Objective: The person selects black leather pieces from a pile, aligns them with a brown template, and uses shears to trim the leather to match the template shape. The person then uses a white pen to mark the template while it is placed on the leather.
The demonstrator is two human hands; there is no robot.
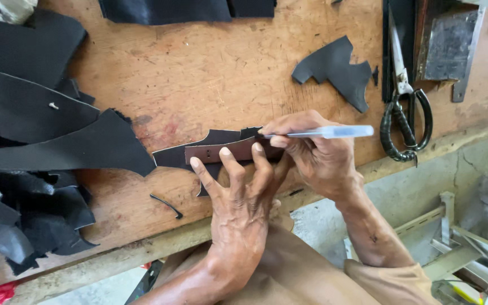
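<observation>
Knees in tan cloth (289,271) fill the bottom centre, w/ both forearms reaching up to the bench (210,68). Left hand (238,192) lies spread flat, fingertips pressing a brown strip (221,152) down onto a black leather piece (199,155) at frame centre, apparently so the strip can't slip while its edge gets traced. Right hand (312,152) is closed round a clear pen (323,132), tip at the strip's right end, pen lying nearly level and pointing left. Strip sits on top of the leather, both flat on the wood. Black offcuts (35,135) are heaped at left, clear of the work; one loose scrap (334,70) lies upper right. Scissors (405,113) rest right of the pen, w/in easy reach, blades pointing up-frame.
</observation>
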